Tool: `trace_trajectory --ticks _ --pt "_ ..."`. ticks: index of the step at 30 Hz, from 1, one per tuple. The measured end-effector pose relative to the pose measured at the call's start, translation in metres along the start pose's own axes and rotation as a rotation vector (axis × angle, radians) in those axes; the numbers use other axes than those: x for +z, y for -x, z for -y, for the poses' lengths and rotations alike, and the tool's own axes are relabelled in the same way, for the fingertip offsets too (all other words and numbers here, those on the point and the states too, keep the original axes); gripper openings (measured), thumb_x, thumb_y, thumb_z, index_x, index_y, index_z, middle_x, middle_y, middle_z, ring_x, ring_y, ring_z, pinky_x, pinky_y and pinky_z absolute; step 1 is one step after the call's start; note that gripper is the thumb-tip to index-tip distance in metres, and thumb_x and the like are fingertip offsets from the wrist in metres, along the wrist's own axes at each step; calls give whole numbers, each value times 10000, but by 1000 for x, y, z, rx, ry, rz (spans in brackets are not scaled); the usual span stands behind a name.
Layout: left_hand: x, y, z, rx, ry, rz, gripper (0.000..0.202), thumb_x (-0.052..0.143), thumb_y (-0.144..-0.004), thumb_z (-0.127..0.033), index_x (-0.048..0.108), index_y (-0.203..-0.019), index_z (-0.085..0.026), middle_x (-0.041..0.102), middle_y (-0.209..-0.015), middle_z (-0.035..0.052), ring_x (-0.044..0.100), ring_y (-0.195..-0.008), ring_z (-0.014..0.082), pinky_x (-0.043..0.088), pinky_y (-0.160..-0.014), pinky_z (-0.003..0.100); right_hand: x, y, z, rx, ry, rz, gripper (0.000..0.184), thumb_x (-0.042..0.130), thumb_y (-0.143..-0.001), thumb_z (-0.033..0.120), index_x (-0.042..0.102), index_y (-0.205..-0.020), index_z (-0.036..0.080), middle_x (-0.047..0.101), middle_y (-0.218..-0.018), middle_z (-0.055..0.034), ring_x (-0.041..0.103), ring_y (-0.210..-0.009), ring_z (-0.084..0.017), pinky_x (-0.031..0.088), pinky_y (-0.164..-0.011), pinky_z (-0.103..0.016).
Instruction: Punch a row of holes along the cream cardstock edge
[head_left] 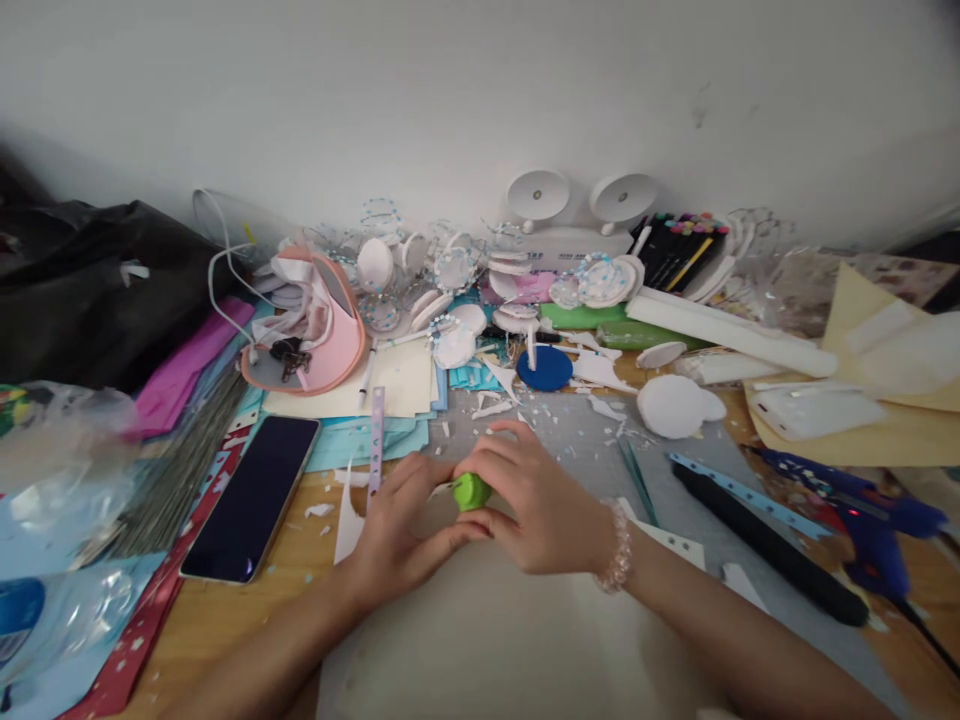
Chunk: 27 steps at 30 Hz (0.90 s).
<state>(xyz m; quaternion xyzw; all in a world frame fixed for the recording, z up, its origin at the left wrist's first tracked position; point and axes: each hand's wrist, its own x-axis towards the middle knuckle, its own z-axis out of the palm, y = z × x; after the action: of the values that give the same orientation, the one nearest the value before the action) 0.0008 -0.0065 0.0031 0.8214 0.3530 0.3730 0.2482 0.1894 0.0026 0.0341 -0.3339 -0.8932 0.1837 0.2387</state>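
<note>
Both hands come together over the middle of the work surface around a small, rounded, bright green object (471,491); its exact kind is hard to make out. My right hand (534,495), with a beaded bracelet (618,548) at the wrist, curls its fingers over the right side of it. On the other side, my left hand (401,525) is closed, its fingertips at the object's left edge and its thumb stretched beneath it. A pale sheet-like surface (495,640) lies below the hands. The fingers partly hide the green object.
A phone (251,500) and lilac strip (376,440) lie left. Tweezers (639,483), a black-handled tool (769,540) and a blue glue gun (874,520) lie right. Behind are white foam discs (671,405), a blue disc (545,368), a pink visor (337,345) and scraps.
</note>
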Motion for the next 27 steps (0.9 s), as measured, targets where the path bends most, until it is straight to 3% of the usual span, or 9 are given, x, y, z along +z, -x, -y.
trace_trajectory --ticks 5,9,14,21,27 --pt "-1 0 4 -43 18 21 323 447 -910 -284 518 -1200 -162 642 -989 103 579 -881 186 465 -761 304 -5 0 -3 20 -27 9 144 541 -840 233 507 -972 186 571 -892 -49 500 -897 -203 295 -927 -406" --pt "0 0 5 -17 25 -19 340 394 -916 -150 522 -1230 -163 649 -984 94 583 -877 162 470 -770 282 -10 -1 -3 24 -14 40 213 568 -835 324 516 -979 177 567 -885 -54 493 -887 -216 306 -887 -399" --pt "-1 0 4 2 15 -28 352 391 -912 -144 526 -1237 -153 653 -1032 111 592 -934 177 472 -814 306 -14 0 -5 43 -4 79 220 572 -834 333 525 -970 167 568 -889 -56 493 -885 -214 320 -864 -390" --pt "-1 -1 4 -101 87 -51 324 367 -927 -178 576 -1175 -163 657 -1094 104 591 -1026 193 465 -857 320 -19 2 -9 79 -32 115 229 584 -830 283 517 -1014 164 568 -951 -82 492 -933 -229 351 -852 -384" --pt "-1 0 5 -76 100 -34 319 361 -928 -188 582 -1158 -162 651 -1115 109 587 -1044 201 466 -881 348 -16 0 -8 51 69 166 152 560 -837 283 512 -898 152 554 -899 -83 473 -878 -225 354 -812 -380"
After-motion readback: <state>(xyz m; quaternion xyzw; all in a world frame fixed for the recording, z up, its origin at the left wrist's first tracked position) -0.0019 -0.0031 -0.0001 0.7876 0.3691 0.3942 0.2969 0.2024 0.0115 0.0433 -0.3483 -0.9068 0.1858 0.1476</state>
